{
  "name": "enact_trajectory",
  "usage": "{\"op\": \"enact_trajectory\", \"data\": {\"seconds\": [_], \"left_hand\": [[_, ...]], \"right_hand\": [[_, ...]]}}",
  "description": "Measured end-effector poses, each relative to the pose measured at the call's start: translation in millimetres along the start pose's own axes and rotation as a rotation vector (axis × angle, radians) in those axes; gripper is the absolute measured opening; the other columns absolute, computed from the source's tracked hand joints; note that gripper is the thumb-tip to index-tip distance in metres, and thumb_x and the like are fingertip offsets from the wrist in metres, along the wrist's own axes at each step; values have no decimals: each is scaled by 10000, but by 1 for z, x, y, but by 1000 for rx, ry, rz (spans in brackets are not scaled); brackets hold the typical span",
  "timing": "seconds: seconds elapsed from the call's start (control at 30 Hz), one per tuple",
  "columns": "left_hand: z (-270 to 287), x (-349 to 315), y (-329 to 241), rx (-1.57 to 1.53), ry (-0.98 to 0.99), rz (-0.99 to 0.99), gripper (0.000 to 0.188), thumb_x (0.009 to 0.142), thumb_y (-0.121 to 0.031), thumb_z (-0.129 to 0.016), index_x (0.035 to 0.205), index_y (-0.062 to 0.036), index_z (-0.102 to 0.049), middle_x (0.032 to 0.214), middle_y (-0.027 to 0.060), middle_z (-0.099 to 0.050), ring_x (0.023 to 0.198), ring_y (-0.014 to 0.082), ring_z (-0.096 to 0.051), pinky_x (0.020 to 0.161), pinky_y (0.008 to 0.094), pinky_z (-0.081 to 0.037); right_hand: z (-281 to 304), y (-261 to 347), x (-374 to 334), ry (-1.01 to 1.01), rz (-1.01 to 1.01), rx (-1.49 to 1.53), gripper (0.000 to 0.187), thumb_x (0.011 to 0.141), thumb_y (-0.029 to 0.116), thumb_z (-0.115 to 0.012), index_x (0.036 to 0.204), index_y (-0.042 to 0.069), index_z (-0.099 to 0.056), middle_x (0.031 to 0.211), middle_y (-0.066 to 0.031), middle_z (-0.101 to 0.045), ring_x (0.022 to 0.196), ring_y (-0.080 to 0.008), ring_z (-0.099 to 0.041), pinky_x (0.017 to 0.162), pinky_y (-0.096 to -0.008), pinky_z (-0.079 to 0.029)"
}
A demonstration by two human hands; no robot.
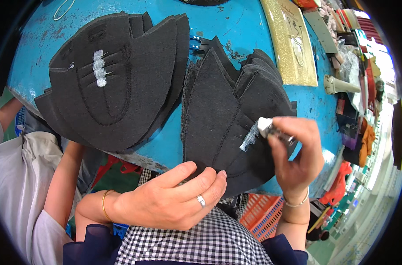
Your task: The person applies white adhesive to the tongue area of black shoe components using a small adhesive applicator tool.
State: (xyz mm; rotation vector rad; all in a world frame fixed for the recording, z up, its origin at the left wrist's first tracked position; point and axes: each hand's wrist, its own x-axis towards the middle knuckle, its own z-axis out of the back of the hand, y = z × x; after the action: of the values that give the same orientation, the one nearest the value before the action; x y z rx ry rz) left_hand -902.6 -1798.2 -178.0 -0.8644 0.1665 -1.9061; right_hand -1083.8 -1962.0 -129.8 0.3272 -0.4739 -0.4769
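My left hand (pixel 174 196) lies with its fingers stretched over the near edge of a stack of black fabric pieces (pixel 210 115); its thumb is hidden. My right hand (pixel 300 152) pinches a small metal applicator (pixel 278 132) with a white tip. The tip meets the upper end of a whitish smear (pixel 249 139), which runs across short slits in the top piece. Left of this stack, a second pile of black pieces (pixel 152 75) bears a similar white stripe (pixel 99 70) over its slits and a curved stitched outline.
Both piles rest on a worn blue table (pixel 236 22). A gold glittery sheet (pixel 276 44) lies at the far right, near a pale cone-shaped spool (pixel 340 85). Beyond are cluttered goods. Another person's forearm (pixel 66 181) reaches under the left pile. An orange basket (pixel 263 214) stands below the table edge.
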Motion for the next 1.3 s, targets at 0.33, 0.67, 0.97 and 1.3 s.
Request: {"op": "enact_trajectory", "data": {"seconds": [0.33,0.67,0.97,1.3], "left_hand": [[0,9,7,-9,-59,-61,264,762,-127,-631,986,-72,-759,987,60,-702,819,157,-645,648,252,-493],[2,9,22,-214,-52,-172,359,756,-170,-679,1082,-29,-729,761,0,-462,674,136,-496,602,275,-417],[15,10,14,-64,-17,-285,294,798,-103,-634,1040,51,-698,753,18,-529,680,139,-541,599,269,-423],[91,-38,19,343,-225,34,368,674,-149,-765,1036,-212,-782,667,-73,-403,535,86,-420,530,245,-366]], "right_hand": [[22,1,-3,-129,-554,934,289,887,122,-734,1098,15,-568,1057,-180,-689,975,-230,-675,866,-342,-552],[20,-24,39,-4,-665,1436,312,969,195,-657,1195,13,-544,1134,-142,-659,1040,-196,-656,909,-357,-554],[-66,-58,209,-40,-196,466,187,886,135,-741,1060,69,-726,789,26,-623,715,-56,-554,640,-232,-448],[-106,-69,254,74,-57,18,256,819,249,-739,1039,117,-750,845,-77,-711,778,-278,-680,715,-379,-535]]}}
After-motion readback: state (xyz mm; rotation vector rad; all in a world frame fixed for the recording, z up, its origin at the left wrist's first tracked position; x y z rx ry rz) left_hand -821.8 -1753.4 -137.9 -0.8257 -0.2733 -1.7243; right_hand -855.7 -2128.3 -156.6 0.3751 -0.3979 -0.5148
